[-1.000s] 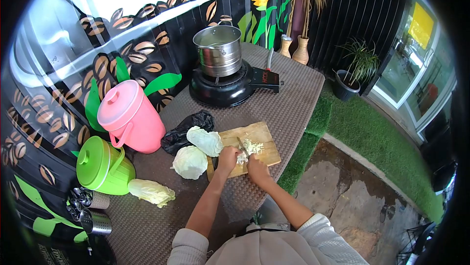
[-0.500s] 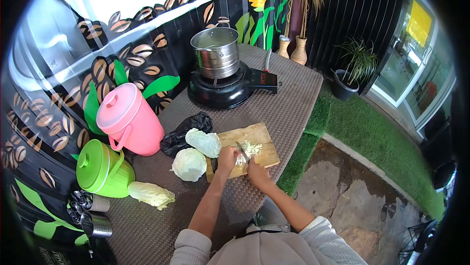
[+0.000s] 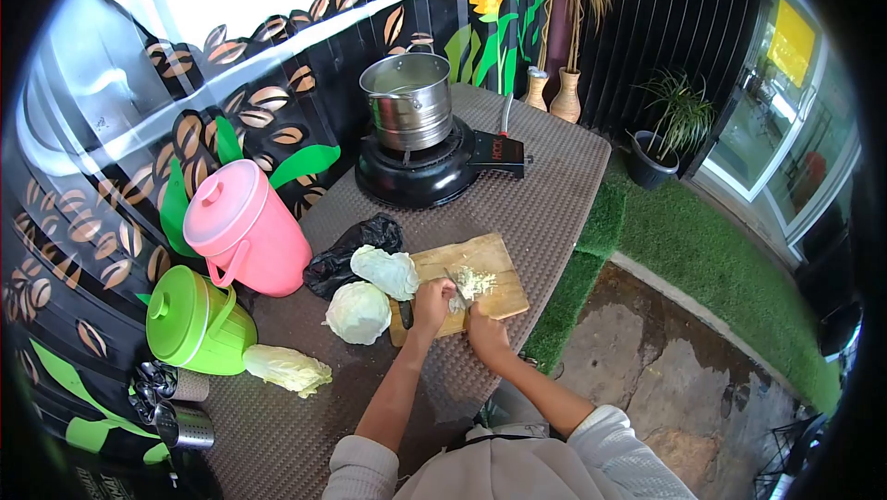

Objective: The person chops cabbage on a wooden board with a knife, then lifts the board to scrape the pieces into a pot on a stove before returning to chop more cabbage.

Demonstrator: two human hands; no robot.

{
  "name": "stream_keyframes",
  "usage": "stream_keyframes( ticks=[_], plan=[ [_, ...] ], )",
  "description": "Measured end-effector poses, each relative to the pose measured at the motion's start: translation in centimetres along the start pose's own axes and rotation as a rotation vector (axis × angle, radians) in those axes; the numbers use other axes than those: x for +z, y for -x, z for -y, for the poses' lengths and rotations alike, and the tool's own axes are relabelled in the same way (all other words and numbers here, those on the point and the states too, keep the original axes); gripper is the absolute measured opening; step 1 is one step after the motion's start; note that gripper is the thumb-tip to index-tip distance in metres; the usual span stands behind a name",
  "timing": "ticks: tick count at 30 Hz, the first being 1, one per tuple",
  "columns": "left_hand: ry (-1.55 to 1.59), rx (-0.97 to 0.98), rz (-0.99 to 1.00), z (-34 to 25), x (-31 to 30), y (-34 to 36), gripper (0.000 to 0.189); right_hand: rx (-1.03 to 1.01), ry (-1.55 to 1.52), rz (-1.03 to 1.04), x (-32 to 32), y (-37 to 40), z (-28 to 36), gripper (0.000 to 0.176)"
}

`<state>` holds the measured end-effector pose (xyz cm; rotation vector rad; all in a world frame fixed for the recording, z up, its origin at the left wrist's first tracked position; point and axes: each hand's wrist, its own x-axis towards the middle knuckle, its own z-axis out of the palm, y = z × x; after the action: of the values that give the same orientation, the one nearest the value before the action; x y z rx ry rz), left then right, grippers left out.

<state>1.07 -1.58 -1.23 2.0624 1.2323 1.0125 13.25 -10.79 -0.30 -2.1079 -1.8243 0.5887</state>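
A wooden cutting board (image 3: 499, 262) lies on the brown matted table (image 3: 545, 195) with a small heap of chopped cabbage (image 3: 477, 280) on it. My left hand (image 3: 431, 300) presses down on a piece of cabbage at the board's near left side. My right hand (image 3: 486, 328) grips a knife (image 3: 455, 280) whose blade points away from me, right against the left fingers. A cabbage wedge (image 3: 386, 270) overlaps the board's left end. A rounder cabbage piece (image 3: 358, 311) lies just left of the board.
A steel pot (image 3: 407, 98) sits on a black stove (image 3: 423, 175) at the back. A black bag (image 3: 358, 241), pink lidded jug (image 3: 246, 228), green lidded jug (image 3: 195, 320), another cabbage piece (image 3: 287, 369) and metal cups (image 3: 177, 408) stand left. Table edge and grass lie right.
Both hands stay at the board. The knife blade has shifted slightly towards the left hand and the chopped heap looks much the same.
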Motion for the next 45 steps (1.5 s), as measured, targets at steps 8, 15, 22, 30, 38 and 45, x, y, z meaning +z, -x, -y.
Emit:
stream_keyframes(
  ticks=[8, 15, 22, 30, 38, 45],
  plan=[
    [0.045, 0.032, -0.076, 0.7, 0.1, 0.8, 0.008, -0.063, -0.044, 0.113, -4.6, -1.5, -0.9, 0.029],
    [-0.018, 0.06, -0.028, -1.3, -1.0, 1.1, 0.014, -0.126, -0.218, 0.097, -3.6, -1.8, -3.0, 0.028],
    [0.024, 0.221, 0.02, -0.2, -1.6, 1.9, 0.042, -0.106, -0.328, 0.05, -2.5, -0.5, -3.2, 0.027],
    [-0.076, 0.117, -0.001, -0.6, -0.1, 1.9, 0.034, -0.092, -0.399, -0.038, -1.4, -0.4, -3.6, 0.026],
    [-0.129, 0.158, -0.105, -1.5, 0.1, 2.3, 0.017, 0.01, -0.226, -0.062, -3.6, 1.7, -0.2, 0.027],
    [-0.103, 0.111, -0.115, -1.5, 0.4, 2.4, 0.015, 0.019, 0.079, -0.082, -0.2, 1.1, -0.6, 0.021]
  ],
)
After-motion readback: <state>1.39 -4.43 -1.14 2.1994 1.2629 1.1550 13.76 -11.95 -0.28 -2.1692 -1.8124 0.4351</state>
